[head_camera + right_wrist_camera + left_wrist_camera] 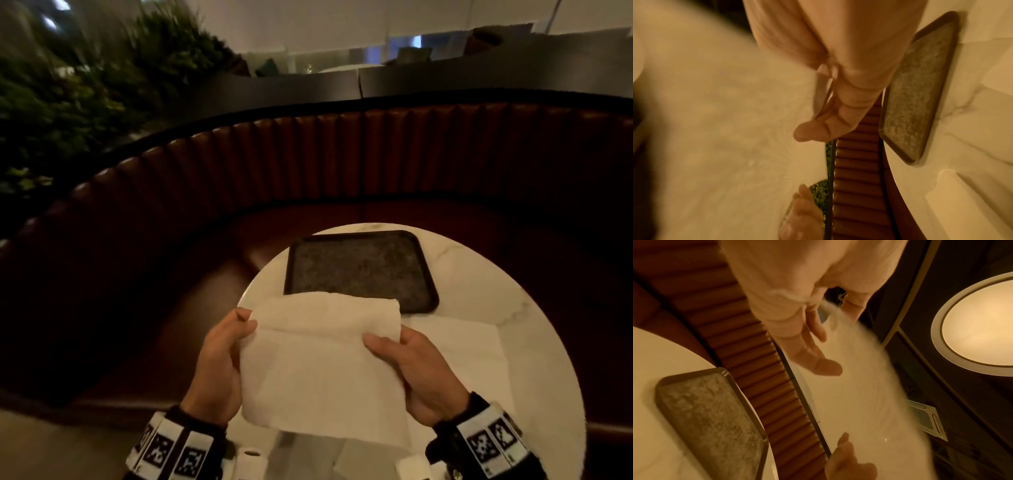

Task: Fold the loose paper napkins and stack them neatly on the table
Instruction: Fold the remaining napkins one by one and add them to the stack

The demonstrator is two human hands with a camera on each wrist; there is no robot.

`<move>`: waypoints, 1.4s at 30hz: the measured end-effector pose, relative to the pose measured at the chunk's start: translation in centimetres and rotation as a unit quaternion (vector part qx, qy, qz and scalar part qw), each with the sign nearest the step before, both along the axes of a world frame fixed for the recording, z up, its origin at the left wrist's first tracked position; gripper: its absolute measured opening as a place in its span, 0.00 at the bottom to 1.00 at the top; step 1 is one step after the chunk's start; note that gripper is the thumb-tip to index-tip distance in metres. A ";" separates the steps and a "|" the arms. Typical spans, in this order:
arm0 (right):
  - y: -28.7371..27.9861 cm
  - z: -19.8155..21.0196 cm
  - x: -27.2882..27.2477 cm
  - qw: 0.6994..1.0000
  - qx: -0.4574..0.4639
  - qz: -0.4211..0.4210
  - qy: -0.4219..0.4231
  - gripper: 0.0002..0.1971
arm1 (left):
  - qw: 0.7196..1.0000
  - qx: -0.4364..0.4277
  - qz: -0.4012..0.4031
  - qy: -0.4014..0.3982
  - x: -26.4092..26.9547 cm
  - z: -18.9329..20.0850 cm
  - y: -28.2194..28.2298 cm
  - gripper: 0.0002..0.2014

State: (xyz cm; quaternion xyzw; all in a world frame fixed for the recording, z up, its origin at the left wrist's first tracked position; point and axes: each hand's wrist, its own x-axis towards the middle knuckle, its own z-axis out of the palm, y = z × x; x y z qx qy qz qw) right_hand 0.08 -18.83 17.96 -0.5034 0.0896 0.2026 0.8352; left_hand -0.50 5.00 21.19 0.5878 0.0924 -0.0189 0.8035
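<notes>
Seen from the head camera, a white paper napkin (322,363) is held in the air above the near edge of a round marble table (479,284), its far edge already turned over toward the person. The left hand (219,363) pinches the napkin's left side and the right hand (418,373) pinches its right side, thumbs on top. More loose napkins (472,349) lie flat on the table to the right, and a dark tray (359,270) sits beyond. From the left wrist, the left hand's fingers (818,365) curl under the blurred sheet (855,394), with the tray (711,418) at left. From the right wrist, the right hand's thumb (813,131) presses the napkin (725,121) against the fingers; the tray (918,91) lies at right. Judged from this, the fold is only half made. Doing it well likely means matching the corners evenly, keeping both pinches level so the thin paper stays taut without tearing, then setting it flat and creasing it.
</notes>
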 end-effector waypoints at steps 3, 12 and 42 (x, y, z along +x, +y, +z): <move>0.0 0.8 -0.6 0.998 -0.056 -0.008 -0.018 0.12 | 0.997 0.057 -0.051 0.032 -0.6 0.1 0.7 0.11; -3.2 2.8 -1.9 0.980 -0.115 -0.053 -0.150 0.12 | 0.989 0.092 -0.099 -0.055 -0.9 1.6 0.1 0.14; -5.3 7.0 -2.7 0.780 -0.494 0.109 -0.368 0.24 | 0.893 0.392 -0.114 -0.188 -2.3 2.9 -3.0 0.04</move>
